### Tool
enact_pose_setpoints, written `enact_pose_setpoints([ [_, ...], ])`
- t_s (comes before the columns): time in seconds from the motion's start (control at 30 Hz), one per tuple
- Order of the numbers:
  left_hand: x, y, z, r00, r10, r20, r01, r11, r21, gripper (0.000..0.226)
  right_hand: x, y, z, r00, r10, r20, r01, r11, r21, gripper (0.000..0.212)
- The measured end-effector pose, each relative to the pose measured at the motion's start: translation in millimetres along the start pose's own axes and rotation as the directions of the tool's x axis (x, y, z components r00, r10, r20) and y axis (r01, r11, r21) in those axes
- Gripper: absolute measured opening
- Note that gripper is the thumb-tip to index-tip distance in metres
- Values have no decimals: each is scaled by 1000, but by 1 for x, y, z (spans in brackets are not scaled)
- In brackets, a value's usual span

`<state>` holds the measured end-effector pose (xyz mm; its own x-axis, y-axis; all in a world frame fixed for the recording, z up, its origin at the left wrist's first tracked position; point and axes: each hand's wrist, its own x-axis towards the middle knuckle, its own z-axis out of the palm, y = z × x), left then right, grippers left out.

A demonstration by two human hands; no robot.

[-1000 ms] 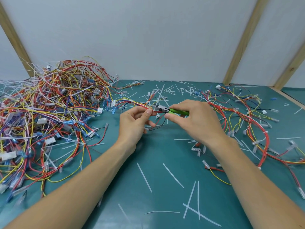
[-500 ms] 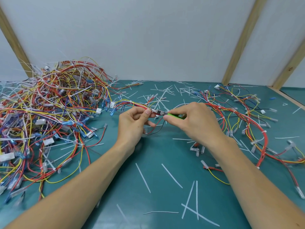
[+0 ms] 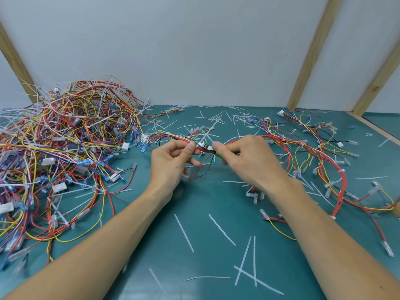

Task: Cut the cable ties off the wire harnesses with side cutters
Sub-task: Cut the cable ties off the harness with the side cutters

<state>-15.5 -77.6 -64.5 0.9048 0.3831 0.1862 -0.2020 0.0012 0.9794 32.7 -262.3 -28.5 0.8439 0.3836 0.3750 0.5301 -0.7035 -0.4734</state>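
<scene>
My left hand (image 3: 173, 163) pinches a wire harness (image 3: 171, 137) of red, yellow and black wires just above the table's middle. My right hand (image 3: 251, 161) grips green-handled side cutters (image 3: 208, 149), most of the handle hidden in the palm. The metal jaws sit against the bundle right beside my left thumb. Whether a cable tie lies between the jaws is too small to tell. The same harness runs on to the right in a red loop (image 3: 337, 176) with white ties.
A big tangled heap of harnesses (image 3: 60, 148) fills the left side of the teal mat (image 3: 194, 213). Cut white tie strips (image 3: 223, 230) lie scattered near and far. Wooden posts (image 3: 311, 53) and a white wall stand behind; a raised edge (image 3: 381, 131) runs at right.
Both hands have drifted slightly left and closer together. The cutter jaws have slid in toward my left thumb, and less of the green handle shows.
</scene>
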Motion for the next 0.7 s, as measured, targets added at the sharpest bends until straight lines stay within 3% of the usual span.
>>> enact_pose_setpoints([
  [0.7, 1, 0, 0, 1000, 5, 11, -5, 1000, -5, 13, -1, 0, -1, 999, -32, -19, 32, 999, 24, 65],
])
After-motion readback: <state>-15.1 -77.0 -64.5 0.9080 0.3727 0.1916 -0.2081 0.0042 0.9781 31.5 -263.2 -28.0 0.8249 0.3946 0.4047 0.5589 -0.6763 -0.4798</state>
